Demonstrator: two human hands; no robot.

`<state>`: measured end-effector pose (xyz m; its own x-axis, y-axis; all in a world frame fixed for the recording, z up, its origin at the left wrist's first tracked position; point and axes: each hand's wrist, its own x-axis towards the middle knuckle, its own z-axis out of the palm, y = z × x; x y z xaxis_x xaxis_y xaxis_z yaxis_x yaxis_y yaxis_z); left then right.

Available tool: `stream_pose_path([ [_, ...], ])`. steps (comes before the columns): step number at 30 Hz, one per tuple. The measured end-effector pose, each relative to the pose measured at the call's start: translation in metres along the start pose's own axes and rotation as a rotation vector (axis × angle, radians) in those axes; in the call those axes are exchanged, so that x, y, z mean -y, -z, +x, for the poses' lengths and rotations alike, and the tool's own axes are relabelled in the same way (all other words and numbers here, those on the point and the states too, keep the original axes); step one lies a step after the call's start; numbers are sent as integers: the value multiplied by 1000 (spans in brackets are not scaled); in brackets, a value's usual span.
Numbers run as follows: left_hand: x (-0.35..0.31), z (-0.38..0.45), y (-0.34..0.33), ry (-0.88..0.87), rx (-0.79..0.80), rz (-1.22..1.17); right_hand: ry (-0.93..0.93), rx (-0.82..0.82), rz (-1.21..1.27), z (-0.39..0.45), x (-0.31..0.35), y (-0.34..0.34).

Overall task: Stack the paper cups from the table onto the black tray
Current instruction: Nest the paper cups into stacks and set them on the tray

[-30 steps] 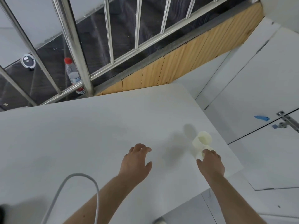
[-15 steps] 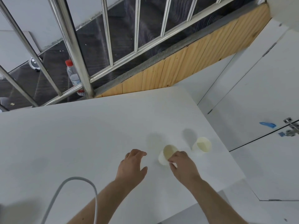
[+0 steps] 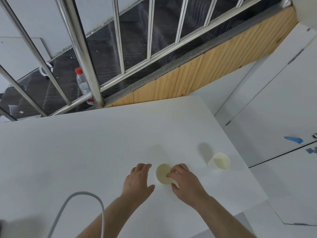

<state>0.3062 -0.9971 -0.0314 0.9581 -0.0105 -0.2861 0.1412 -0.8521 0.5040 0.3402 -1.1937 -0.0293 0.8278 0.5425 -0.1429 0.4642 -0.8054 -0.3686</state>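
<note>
Two paper cups on the white table (image 3: 85, 152); the black tray is not in view.

Cup one, the near cup (image 3: 163, 173): seen from straight above, mouth open upward, pale cream inside. The right hand (image 3: 186, 182) grips it at its right rim, fingers (image 3: 173, 170) curled over the edge and thumb at the near side. Most of the cup's wall is hidden under that hand, and whether its base touches the table cannot be told.

Cup two, the far cup (image 3: 219, 161): to the right of the near cup, well apart from it, near the table's right edge. It looks tilted with its mouth turned toward the right; its foot is hard to make out against the white top.

Left hand (image 3: 138, 182): just left of the near cup, palm down, fingers loosely spread and holding nothing. Contact with the cup cannot be told.

One grey cable (image 3: 82, 201) arches left of the near cup, cut off at the bottom edge. Beyond the table's far edge, one steel railing (image 3: 82, 54), and behind it one clear bottle (image 3: 83, 83) with a red cap, partly hidden by a post.
</note>
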Motion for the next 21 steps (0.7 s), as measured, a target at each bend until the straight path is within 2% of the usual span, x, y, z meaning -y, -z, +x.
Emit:
stream_pose_path([
  [5,-20,15,-7,-118,14,62,-140,-137,8,-13,-32,14],
  [8,-32,24,-13,-182,36,109,-335,-208,-46,-18,-56,23],
  [13,-38,28,-18,-193,50,126,-645,-137,-100,-18,-92,37],
  [19,-34,24,-13,-146,24,109,-823,-83,99,-12,-121,37],
  [21,-32,21,-9,-126,8,97,-832,-102,149,-10,-123,36],
])
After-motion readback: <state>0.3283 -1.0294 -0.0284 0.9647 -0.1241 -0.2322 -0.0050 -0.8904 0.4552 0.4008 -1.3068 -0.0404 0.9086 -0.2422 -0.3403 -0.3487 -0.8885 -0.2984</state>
